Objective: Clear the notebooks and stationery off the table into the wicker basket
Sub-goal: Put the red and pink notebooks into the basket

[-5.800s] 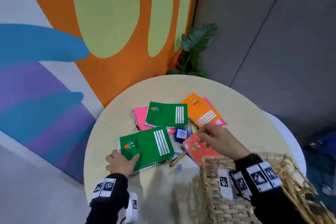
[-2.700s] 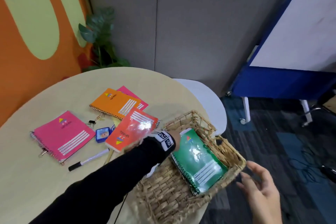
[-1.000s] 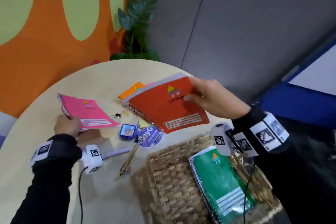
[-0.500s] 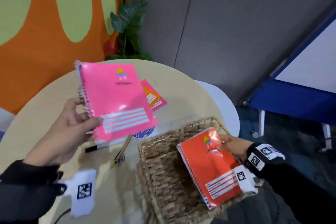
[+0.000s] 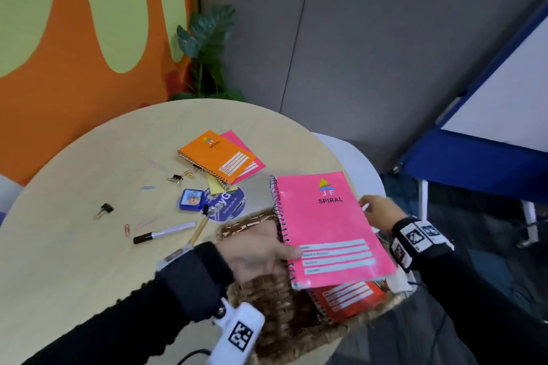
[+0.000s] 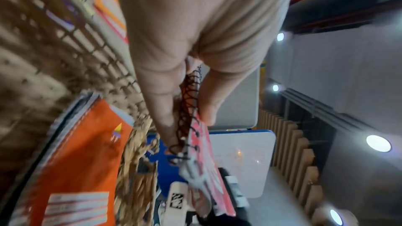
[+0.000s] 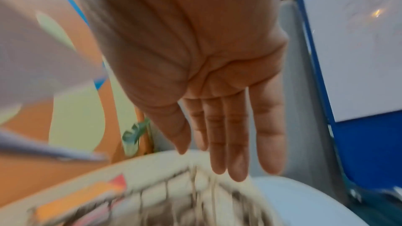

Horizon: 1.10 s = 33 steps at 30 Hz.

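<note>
My left hand (image 5: 267, 252) pinches the spiral edge of a pink notebook (image 5: 329, 228) and holds it tilted over the wicker basket (image 5: 267, 299). The left wrist view shows thumb and fingers (image 6: 165, 109) clamped on the black coil of the pink notebook (image 6: 208, 169). A red notebook (image 5: 350, 296) lies inside the basket beneath it. My right hand (image 5: 376, 210) hovers past the pink notebook's far edge with straight fingers (image 7: 230, 143), holding nothing. On the table lie an orange notebook (image 5: 216, 154) stacked on another pink one (image 5: 252, 163).
Loose on the round table (image 5: 89, 246) are a marker (image 5: 163, 232), a pencil (image 5: 198, 231), a blue sharpener (image 5: 191, 199), a round sticker (image 5: 228, 204), a yellow sticky note (image 5: 215, 187), binder clips (image 5: 105, 209) and paper clips (image 5: 127, 230). A white chair (image 5: 355, 163) and a plant (image 5: 207, 53) stand behind.
The left hand has carried the pink notebook from above the table to over the basket. The right hand has let go of the red notebook, which now lies in the basket.
</note>
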Each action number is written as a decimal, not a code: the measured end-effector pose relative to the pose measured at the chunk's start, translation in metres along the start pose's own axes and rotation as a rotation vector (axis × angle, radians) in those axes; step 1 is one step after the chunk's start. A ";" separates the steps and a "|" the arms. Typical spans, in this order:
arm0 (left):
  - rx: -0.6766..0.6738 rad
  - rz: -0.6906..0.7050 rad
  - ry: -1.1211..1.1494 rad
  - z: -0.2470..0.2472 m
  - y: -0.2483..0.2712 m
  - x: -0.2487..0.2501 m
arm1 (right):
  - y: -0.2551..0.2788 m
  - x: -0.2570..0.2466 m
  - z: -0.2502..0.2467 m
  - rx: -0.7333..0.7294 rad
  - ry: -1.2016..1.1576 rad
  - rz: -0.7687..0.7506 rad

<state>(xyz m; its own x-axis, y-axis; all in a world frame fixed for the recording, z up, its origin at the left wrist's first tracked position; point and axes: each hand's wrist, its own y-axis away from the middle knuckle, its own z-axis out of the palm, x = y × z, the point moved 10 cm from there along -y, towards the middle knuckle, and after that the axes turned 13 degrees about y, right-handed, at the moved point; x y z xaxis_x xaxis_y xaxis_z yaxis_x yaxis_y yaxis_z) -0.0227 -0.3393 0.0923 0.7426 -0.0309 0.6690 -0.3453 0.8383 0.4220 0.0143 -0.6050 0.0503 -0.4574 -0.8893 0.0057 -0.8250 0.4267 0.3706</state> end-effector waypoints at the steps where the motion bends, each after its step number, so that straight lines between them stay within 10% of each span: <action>1: 0.021 -0.041 0.036 0.000 -0.017 -0.010 | 0.003 0.010 -0.020 0.075 -0.056 0.029; 6: 0.130 -0.274 0.148 -0.009 -0.093 -0.080 | 0.033 0.037 -0.080 0.270 -0.088 0.071; 18: 0.329 -0.412 -0.147 -0.035 -0.093 -0.129 | 0.044 -0.008 -0.026 0.040 -0.045 -0.111; 23: 0.259 -0.268 -0.504 -0.065 -0.063 -0.040 | 0.034 -0.046 -0.020 0.010 -0.030 -0.216; 28: 0.688 0.089 -0.489 -0.183 -0.052 0.086 | 0.016 -0.103 -0.030 0.037 -0.090 -0.314; 33: 0.938 0.160 -0.213 -0.305 -0.064 0.120 | -0.024 -0.171 -0.038 0.040 -0.118 -0.373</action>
<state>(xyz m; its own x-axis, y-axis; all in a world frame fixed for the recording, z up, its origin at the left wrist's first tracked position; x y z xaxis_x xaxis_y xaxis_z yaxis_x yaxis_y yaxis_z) 0.2639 -0.2304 -0.0408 0.5601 -0.1292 0.8183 -0.8181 0.0697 0.5709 0.1247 -0.4689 0.0756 -0.1570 -0.9605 -0.2299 -0.9529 0.0862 0.2907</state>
